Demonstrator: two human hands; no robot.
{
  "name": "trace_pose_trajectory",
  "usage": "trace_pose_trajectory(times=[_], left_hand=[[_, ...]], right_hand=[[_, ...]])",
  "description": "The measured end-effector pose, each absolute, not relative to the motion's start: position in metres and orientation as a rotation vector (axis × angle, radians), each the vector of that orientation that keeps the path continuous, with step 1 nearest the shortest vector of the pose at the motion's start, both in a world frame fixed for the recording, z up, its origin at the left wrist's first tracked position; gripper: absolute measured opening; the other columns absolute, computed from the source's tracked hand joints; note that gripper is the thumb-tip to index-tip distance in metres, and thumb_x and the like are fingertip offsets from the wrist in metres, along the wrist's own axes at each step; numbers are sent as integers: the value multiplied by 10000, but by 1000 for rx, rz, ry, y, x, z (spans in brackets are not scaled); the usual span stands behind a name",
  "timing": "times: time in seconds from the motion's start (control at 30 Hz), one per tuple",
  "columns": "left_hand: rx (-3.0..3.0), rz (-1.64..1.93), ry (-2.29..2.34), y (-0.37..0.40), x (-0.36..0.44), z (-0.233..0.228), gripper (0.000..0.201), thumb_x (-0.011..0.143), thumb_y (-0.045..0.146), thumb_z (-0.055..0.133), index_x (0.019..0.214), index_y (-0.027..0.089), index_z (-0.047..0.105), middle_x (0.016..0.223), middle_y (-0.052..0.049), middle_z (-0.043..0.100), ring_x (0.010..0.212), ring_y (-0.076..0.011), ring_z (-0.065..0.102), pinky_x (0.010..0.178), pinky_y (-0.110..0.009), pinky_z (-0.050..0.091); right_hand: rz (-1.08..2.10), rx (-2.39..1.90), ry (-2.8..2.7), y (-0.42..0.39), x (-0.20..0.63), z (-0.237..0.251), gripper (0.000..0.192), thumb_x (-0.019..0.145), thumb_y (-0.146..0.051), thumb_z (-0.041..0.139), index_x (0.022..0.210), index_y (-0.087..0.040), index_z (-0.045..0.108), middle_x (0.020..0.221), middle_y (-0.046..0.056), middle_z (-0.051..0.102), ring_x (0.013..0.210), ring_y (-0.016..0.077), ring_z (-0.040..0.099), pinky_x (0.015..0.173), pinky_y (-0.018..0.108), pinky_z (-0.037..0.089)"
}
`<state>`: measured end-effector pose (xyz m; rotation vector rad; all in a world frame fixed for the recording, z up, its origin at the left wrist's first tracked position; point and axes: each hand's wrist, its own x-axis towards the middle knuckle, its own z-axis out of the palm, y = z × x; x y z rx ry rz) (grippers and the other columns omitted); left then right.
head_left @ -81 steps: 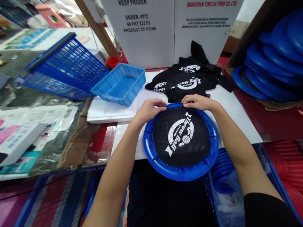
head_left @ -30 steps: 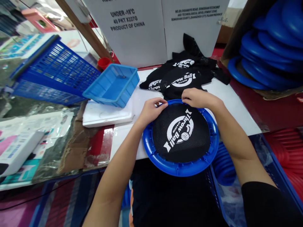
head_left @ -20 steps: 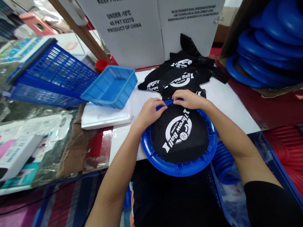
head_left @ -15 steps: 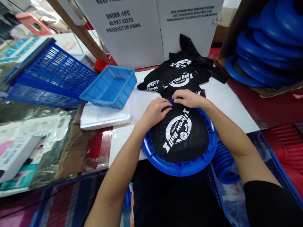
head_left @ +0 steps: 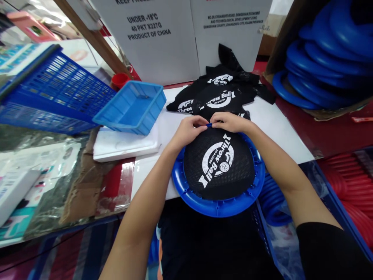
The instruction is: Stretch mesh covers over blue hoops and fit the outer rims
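Observation:
A blue plastic ring (head_left: pixel 218 209) lies at the front edge of the white work surface, with a round black mesh (head_left: pixel 239 171) printed "Throw Ball" across its middle. At the ring's far side, my left hand (head_left: pixel 190 131) is closed, thumb and fingers pinching the edge. Close beside it, my right hand (head_left: pixel 229 121) pinches the same edge, also closed. Between the fingertips shows a short bit of blue rim (head_left: pixel 209 125). Both hands hide most of that far edge. Just beyond them lies a pile of loose black mesh pieces (head_left: pixel 215 89) with the same print.
A light blue tray (head_left: pixel 125 109) rests on a white slab (head_left: pixel 125 144) at left, next to a dark blue basket (head_left: pixel 58 89). White cartons (head_left: pixel 163 54) stand behind. Blue rings (head_left: pixel 317 66) are stacked in a box at right; red rings (head_left: pixel 349 175) sit lower right.
My left fingers have drawn in toward the right hand and now pinch the far edge beside it. The view has shifted slightly; the ring stays in place.

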<state>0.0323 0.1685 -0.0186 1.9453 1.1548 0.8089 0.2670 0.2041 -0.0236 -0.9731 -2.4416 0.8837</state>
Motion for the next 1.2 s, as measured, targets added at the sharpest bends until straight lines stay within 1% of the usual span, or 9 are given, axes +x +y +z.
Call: trace_pose_trajectory(times=[0.1, 0.2, 0.33, 0.43, 0.57, 0.63, 0.9, 1.1, 1.2], left_hand=[[1950, 834, 1195, 170, 34, -21, 105, 826, 168, 707, 890, 185, 789, 917, -48, 808, 862, -210, 708, 849, -354, 557], [2021, 825, 1219, 166, 34, -22, 149, 830, 142, 674, 885, 187, 805, 917, -41, 813, 850, -202, 702, 833, -340, 544], [2084, 750, 1203, 164, 31, -19, 203, 868, 134, 632, 922, 195, 818, 967, -48, 819, 885, -207, 714, 861, -347, 549], [2226, 689, 1178, 163, 28, -17, 247, 898, 125, 600, 952, 212, 825, 1007, -58, 811, 938, -221, 709, 920, -378, 550], [2501, 617, 1214, 162, 29, -19, 312, 932, 116, 550, 1006, 223, 834, 1037, -94, 777, 1012, -267, 676, 985, -451, 528], [2550, 577, 1242, 161, 30, -21, 346, 941, 110, 517, 1031, 219, 833, 1052, -107, 763, 1029, -279, 671, 990, -464, 528], [2368, 468, 1229, 165, 23, -19, 358, 927, 124, 507, 1060, 207, 828, 1052, -82, 781, 996, -253, 698, 983, -403, 550], [2499, 434, 1343, 161, 25, -16, 391, 885, 105, 496, 1037, 202, 844, 971, -112, 728, 975, -284, 673, 924, -427, 556], [2507, 434, 1254, 158, 22, -16, 403, 878, 106, 475, 1036, 193, 836, 983, -107, 726, 1002, -282, 674, 960, -433, 554]], right_hand=[[958, -949, -2437, 209, 272, -22, 206, 938, -369, 615, 920, -197, 726, 1127, 87, 725, 1034, 239, 658, 990, 411, 511], [1013, -923, -2445, 211, 274, -21, 197, 927, -369, 638, 918, -202, 741, 1161, 74, 743, 1041, 234, 664, 1000, 410, 512], [913, -974, -2443, 208, 270, -22, 184, 928, -336, 633, 895, -192, 743, 1129, 88, 741, 1028, 238, 665, 981, 409, 514], [817, -990, -2443, 205, 265, -24, 178, 939, -313, 629, 883, -191, 745, 1086, 89, 739, 1003, 236, 663, 969, 408, 516], [884, -981, -2438, 206, 262, -23, 133, 926, -283, 659, 902, -195, 756, 1115, 74, 744, 1032, 233, 669, 988, 407, 522], [879, -1011, -2440, 206, 261, -23, 115, 917, -259, 671, 891, -189, 758, 1112, 74, 741, 1036, 232, 668, 994, 407, 521], [803, -1059, -2442, 198, 253, -23, 105, 932, -216, 679, 864, -165, 741, 1056, 81, 703, 987, 220, 657, 962, 388, 515], [740, -1074, -2473, 192, 248, -19, 135, 960, -192, 660, 852, -153, 732, 1030, 86, 671, 944, 206, 629, 919, 369, 501], [713, -1070, -2496, 190, 246, -19, 138, 960, -190, 654, 851, -155, 731, 1029, 86, 669, 943, 207, 626, 916, 367, 496]])
